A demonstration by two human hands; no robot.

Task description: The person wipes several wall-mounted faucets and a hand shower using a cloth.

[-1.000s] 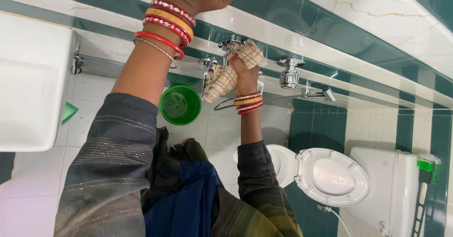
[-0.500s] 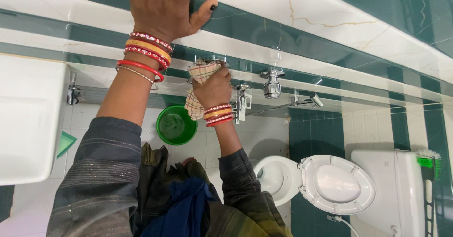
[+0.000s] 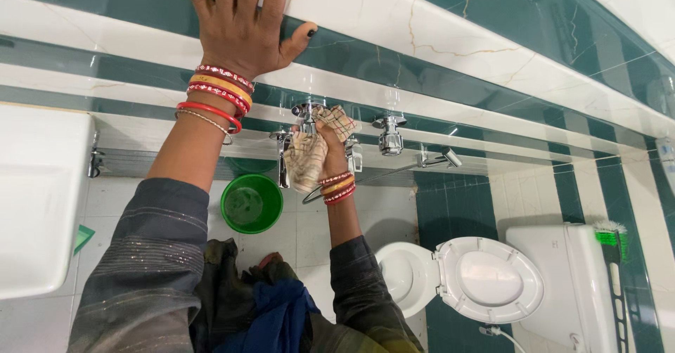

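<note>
Checked cloth (image 3: 307,157) in right hand (image 3: 332,145) at tap (image 3: 306,114)

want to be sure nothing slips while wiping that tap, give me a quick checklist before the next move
1. Left hand flat on the wall tile, bracing: ok.
2. Right hand has a firm grip on the checked cloth: ok.
3. Cloth touching the chrome tap: ok.
4. Green bucket under the taps: ok.
5. Toilet lid up, beside the work: ok.
6. Tap running: cannot tell.
</note>
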